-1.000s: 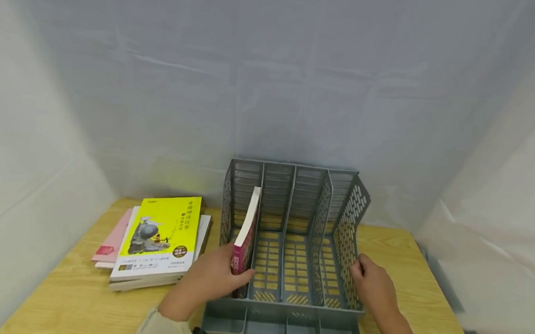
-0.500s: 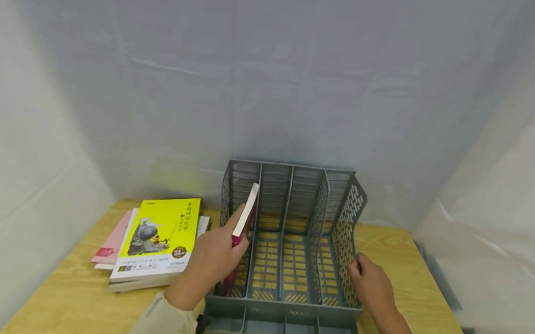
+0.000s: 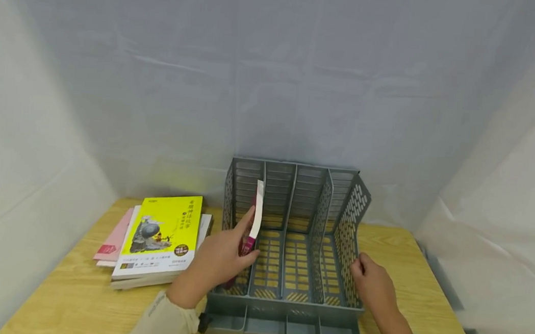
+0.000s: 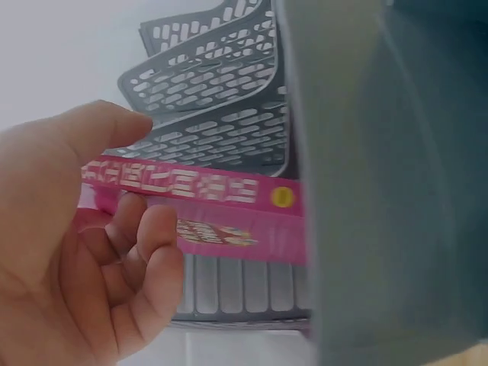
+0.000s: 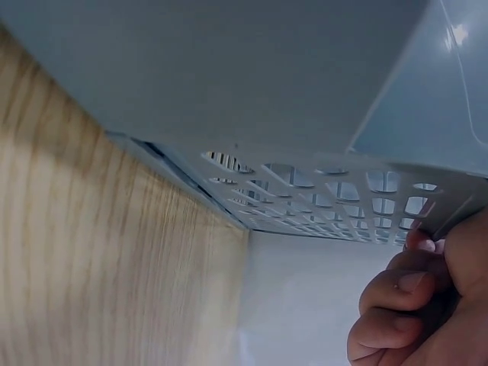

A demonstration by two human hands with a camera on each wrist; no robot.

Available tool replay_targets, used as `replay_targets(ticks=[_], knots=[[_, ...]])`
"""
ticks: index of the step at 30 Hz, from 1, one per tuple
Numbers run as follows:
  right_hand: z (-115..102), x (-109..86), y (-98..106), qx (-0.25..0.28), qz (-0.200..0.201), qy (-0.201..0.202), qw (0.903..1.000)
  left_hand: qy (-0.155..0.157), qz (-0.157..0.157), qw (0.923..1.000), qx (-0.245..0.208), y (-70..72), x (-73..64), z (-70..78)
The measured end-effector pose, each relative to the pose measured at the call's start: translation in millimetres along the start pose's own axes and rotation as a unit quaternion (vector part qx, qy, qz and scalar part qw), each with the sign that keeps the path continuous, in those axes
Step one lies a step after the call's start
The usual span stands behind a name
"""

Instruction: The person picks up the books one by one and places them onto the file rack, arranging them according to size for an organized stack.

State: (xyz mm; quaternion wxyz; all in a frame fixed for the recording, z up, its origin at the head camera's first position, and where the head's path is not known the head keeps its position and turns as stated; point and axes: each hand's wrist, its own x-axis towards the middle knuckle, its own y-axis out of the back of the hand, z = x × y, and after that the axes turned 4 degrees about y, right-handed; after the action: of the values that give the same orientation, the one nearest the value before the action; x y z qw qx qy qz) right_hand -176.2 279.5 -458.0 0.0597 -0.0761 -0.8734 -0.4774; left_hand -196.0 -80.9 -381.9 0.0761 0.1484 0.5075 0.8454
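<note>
A thin book [image 3: 258, 212] with a magenta spine stands in the leftmost slot of a grey desktop file rack [image 3: 297, 308], near the first divider. My left hand [image 3: 216, 261] is at its left side, index finger stretched along the cover. In the left wrist view, the thumb of my left hand [image 4: 84, 213] stands apart above the magenta spine [image 4: 191, 183], and bent fingers lie beside the cover. At the rack's right side wall [image 3: 351, 228], my right hand [image 3: 375, 288] grips the edge; the right wrist view shows curled fingers [image 5: 381, 332] there.
On the wooden table [image 3: 67, 282], a stack of books with a yellow-covered book [image 3: 164, 227] on top lies left of the rack. A pink booklet [image 3: 115, 237] sticks out from it. Small trays [image 3: 264, 328] line the rack's front; pale sheeting [image 3: 272, 85] surrounds the table.
The left hand has moved up along the book, with its index finger now extended. The book tilted left, then came back right towards the divider. The right hand stays on the rack's side wall.
</note>
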Motion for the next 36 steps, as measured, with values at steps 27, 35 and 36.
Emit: replay_targets(ticks=[27,35,36], knots=[[0,-0.7,3,0.005,0.000,0.007,1.0000,0.121,-0.056,0.9876,-0.082,5.9,-36.0,-64.6],[1,-0.2,1,0.010,-0.003,0.003,0.9999,0.119,-0.104,0.9786,-0.132,-13.3,-42.5,-74.0],[2,0.0,1,0.011,-0.005,-0.002,0.9999,0.114,-0.107,0.9777,-0.141,-13.9,-42.7,-74.6]])
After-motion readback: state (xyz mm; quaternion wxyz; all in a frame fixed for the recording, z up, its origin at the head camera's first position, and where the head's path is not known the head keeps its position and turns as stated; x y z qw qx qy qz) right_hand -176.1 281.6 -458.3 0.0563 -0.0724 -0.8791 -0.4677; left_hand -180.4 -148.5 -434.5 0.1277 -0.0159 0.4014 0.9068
